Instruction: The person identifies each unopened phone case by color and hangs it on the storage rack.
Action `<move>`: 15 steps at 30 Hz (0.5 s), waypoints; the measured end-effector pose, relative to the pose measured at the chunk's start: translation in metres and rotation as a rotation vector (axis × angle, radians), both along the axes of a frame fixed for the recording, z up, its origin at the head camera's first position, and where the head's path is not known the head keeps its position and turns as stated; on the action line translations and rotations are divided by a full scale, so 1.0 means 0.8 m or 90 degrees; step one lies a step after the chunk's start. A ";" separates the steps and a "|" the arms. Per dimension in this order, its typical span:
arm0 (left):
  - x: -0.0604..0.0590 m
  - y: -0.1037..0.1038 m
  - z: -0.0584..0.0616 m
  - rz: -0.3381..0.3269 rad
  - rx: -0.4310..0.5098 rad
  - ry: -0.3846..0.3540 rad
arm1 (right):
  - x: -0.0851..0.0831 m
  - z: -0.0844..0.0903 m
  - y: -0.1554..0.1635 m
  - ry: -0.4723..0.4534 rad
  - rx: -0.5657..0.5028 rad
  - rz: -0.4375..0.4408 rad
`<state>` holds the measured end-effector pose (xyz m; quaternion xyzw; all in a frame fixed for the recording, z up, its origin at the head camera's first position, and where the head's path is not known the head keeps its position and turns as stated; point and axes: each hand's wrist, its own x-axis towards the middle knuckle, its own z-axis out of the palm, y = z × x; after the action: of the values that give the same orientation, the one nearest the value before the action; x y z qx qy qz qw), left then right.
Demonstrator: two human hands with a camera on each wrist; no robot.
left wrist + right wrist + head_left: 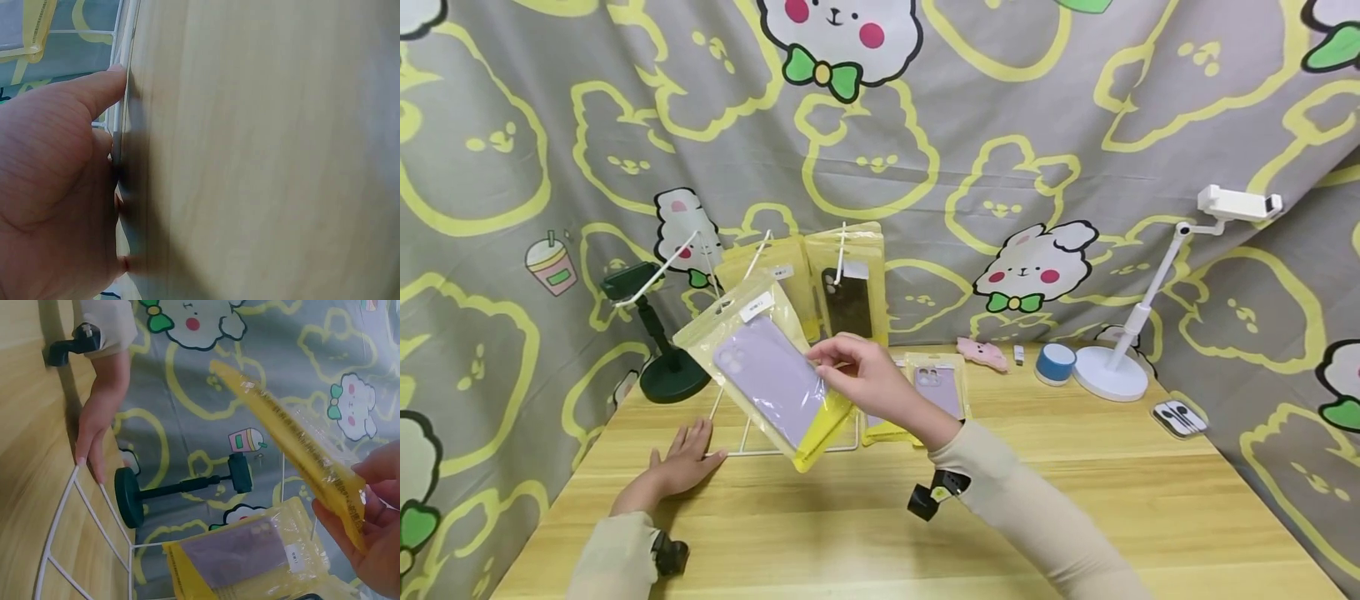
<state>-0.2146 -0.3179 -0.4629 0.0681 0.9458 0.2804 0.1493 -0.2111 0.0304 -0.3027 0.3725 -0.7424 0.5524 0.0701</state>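
My right hand [868, 375] pinches the side of a clear-and-yellow bag holding a lilac phone case [767, 371], tilted in front of a white wire display rack [756, 452]. In the right wrist view, that bag [294, 440] appears nearly edge-on between thumb and fingers. My left hand [681, 462] lies palm down on the table, its spread fingers touching the front left corner of the rack's base. The left wrist view shows the hand [56, 169] with its thumb against the wire. More bagged phone cases, including a dark one [847, 304], hang from the rack's hooks.
Bagged lilac cases [951, 392] lie on the table right of the rack. Behind the rack's left side stands a dark green phone stand [673, 375]. Farther right are a pink item [982, 353], a blue-and-white cylinder [1056, 365], a white stand [1112, 372] and boxed earphones [1180, 418].
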 end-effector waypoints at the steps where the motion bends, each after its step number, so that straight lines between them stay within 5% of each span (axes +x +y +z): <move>1: 0.000 0.000 0.000 -0.001 -0.002 -0.003 | -0.001 -0.001 -0.001 -0.008 0.003 -0.009; 15: -0.009 -0.012 -0.015 -0.001 -0.009 -0.002 | -0.048 -0.019 -0.036 -0.037 -0.004 -0.169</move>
<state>-0.2216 -0.3274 -0.4753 0.0673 0.9473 0.2739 0.1517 -0.2498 0.0013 -0.3182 0.2549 -0.7851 0.5511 0.1222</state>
